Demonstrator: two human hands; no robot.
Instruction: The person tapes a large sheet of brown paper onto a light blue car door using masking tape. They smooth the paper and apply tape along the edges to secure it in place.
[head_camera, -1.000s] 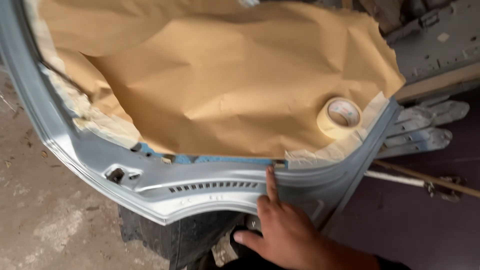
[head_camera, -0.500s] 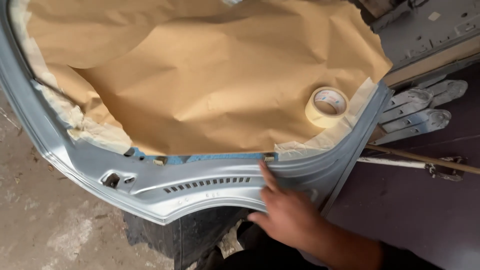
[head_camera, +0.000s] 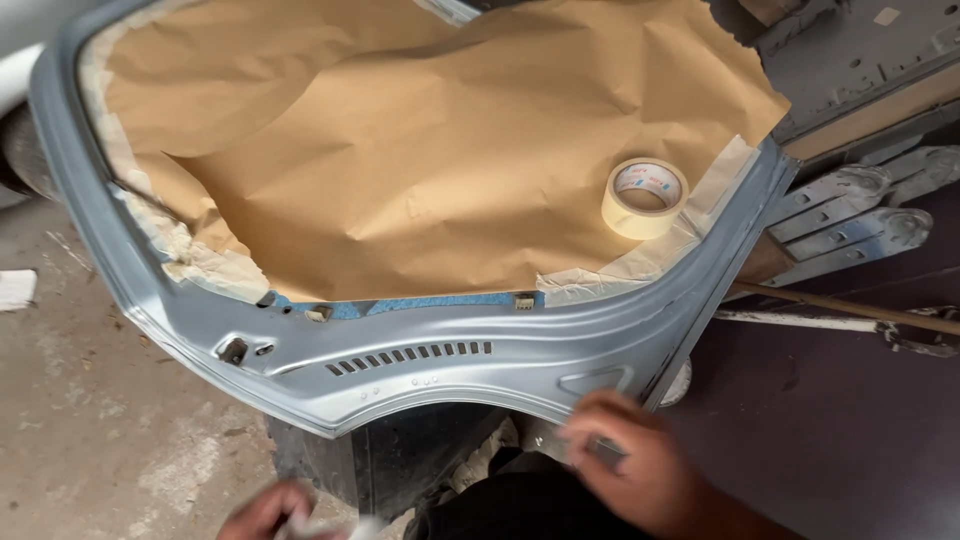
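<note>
The right hand (head_camera: 640, 465) rests loosely open at the grey car panel (head_camera: 420, 360) edge, while the left hand (head_camera: 265, 512) (blurred) pinches something white, unidentifiable.

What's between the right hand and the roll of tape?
In the head view, between the right hand and the roll of tape lie the grey metal panel and a taped paper edge.

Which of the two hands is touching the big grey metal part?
The right hand, its fingers on the grey panel's lower edge. The left hand is blurred, lower down, apart from it.
</note>
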